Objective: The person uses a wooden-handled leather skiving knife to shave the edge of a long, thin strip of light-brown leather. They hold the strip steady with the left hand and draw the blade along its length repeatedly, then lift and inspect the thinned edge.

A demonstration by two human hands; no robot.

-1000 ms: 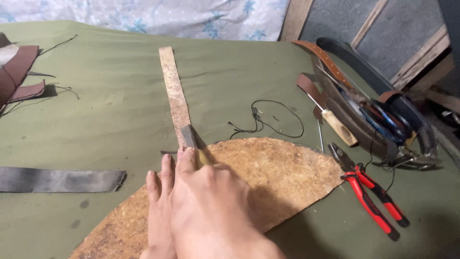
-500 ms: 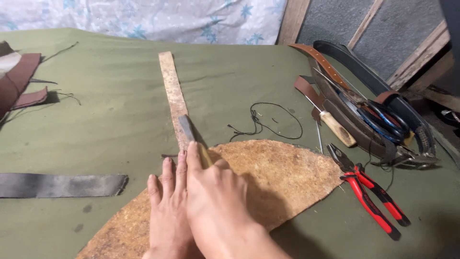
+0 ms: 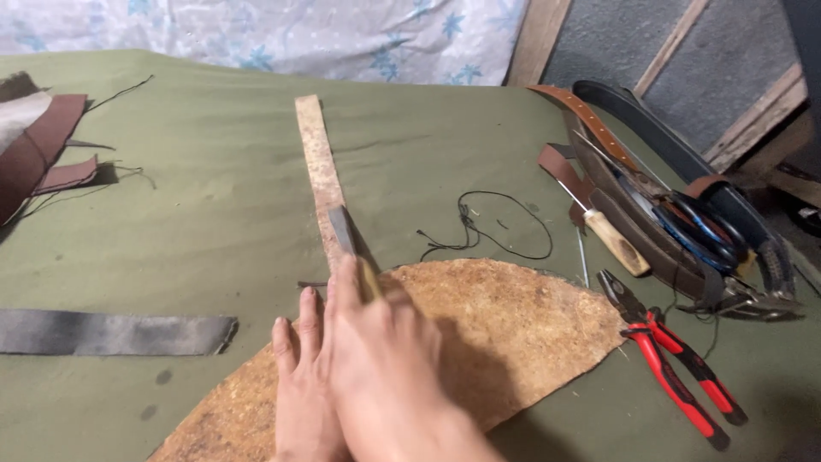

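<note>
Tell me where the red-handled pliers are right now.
In the head view, the red-handled pliers lie on the green cloth at lower right, just right of the brown leather piece, below the wooden-handled tool.

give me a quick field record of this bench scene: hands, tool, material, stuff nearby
left hand: flat on the leather piece, fingers spread
right hand: grip closed on a knife, blade lying on the narrow strip
surface: green cloth
right of the leather: red-handled pliers, wooden-handled awl, black thread
left: grey strap
</note>
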